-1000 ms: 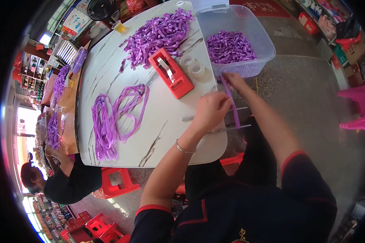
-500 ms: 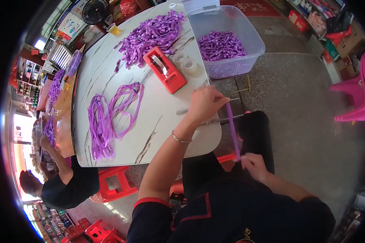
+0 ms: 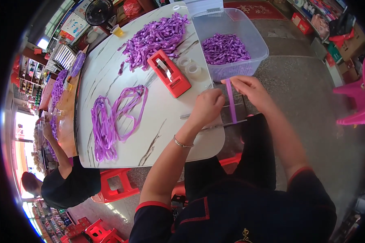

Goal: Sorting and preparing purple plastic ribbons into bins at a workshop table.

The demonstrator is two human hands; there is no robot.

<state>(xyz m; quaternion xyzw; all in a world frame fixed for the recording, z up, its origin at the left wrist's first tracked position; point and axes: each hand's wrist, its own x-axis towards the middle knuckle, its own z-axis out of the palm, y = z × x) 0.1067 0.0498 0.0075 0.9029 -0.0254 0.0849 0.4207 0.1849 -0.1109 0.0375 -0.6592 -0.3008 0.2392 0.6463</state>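
Note:
A purple ribbon [image 3: 231, 103] runs between two thin metal rods [image 3: 238, 121] that jut past the table's right edge. My right hand [image 3: 251, 91] pinches the ribbon's upper end between thumb and fingers. Beside it, over the table edge, my left hand [image 3: 209, 106] is closed above the rods; its fingertips are turned away, so what they grip is hidden. A red tape dispenser [image 3: 177, 84] stands on the table just beyond my left hand. Two rolls of clear tape [image 3: 194, 70] lie to its right.
A large pile of folded purple ribbons [image 3: 156, 38] covers the table's far part; long loose ribbon loops [image 3: 103, 129] lie at left. A clear plastic bin [image 3: 257, 50] with more purple pieces adjoins the right edge. A yellow-filled cup [image 3: 117, 31] stands far left. Another person [image 3: 71, 182] works at left.
My right hand has risen from near my lap to the rods, bringing the ribbon's lower end up with it. My left hand has drawn slightly down, off the ribbon's upper part.

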